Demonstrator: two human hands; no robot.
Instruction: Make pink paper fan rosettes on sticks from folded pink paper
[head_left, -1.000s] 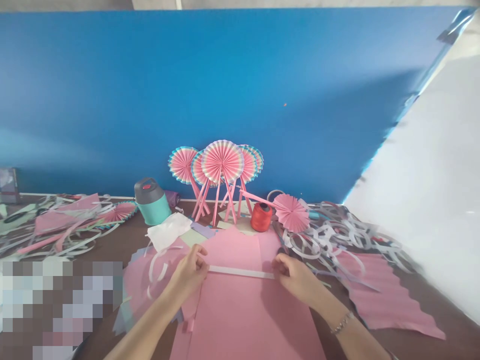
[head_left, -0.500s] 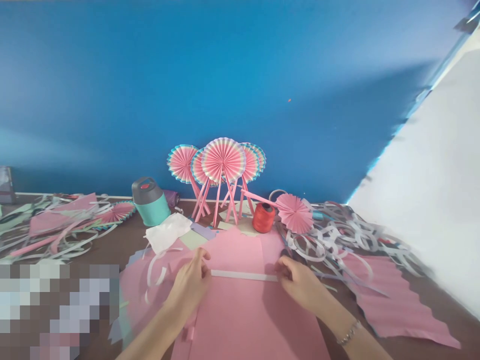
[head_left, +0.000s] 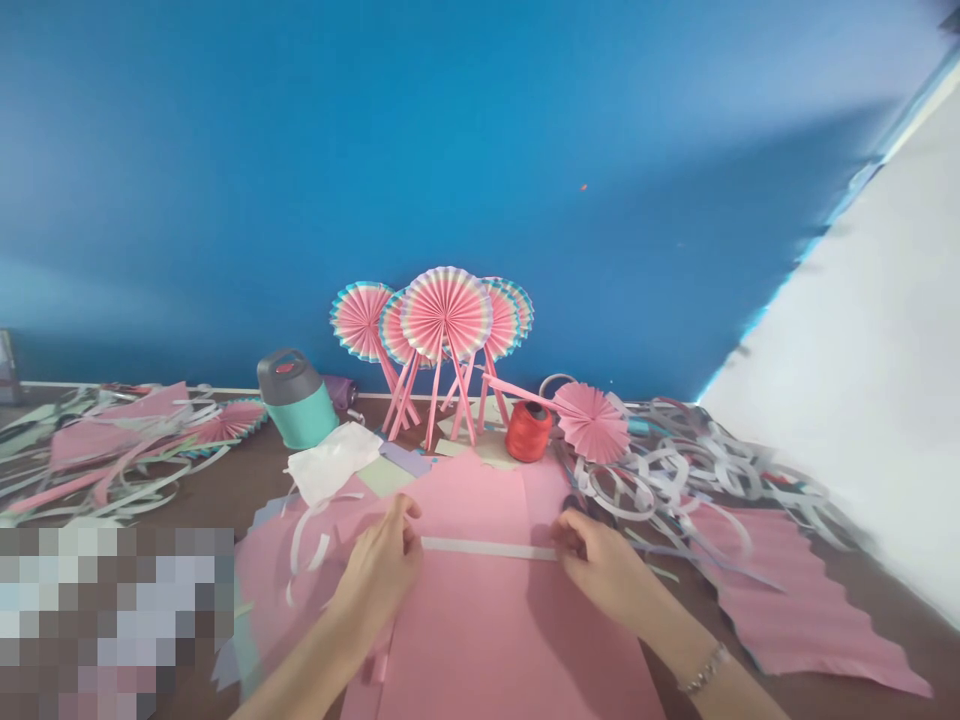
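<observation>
A narrow white paper strip (head_left: 487,548) stretches straight between my two hands, across a large pink paper sheet (head_left: 517,640). My left hand (head_left: 386,550) pinches the strip's left end, fingers closed. At the other end, my right hand (head_left: 592,555) grips the strip with curled fingers; a bracelet circles that wrist. The pink sheet lies flat beneath both hands, on top of more pink paper. Just behind my right hand, a dark object (head_left: 577,500) is partly hidden. Whether the strip touches the sheet I cannot tell.
Several round pleated paper fans (head_left: 446,315) on pink stick legs stand by the blue wall. Nearby are a red thread spool (head_left: 529,432), a loose pink fan (head_left: 592,422), a teal container (head_left: 300,400) and white tissue (head_left: 334,462). Curled strips (head_left: 675,465) and creased pink paper (head_left: 810,600) lie right.
The camera view has shifted slightly. Both hands keep nearly the same place and grip, with the white strip still stretched between them.
</observation>
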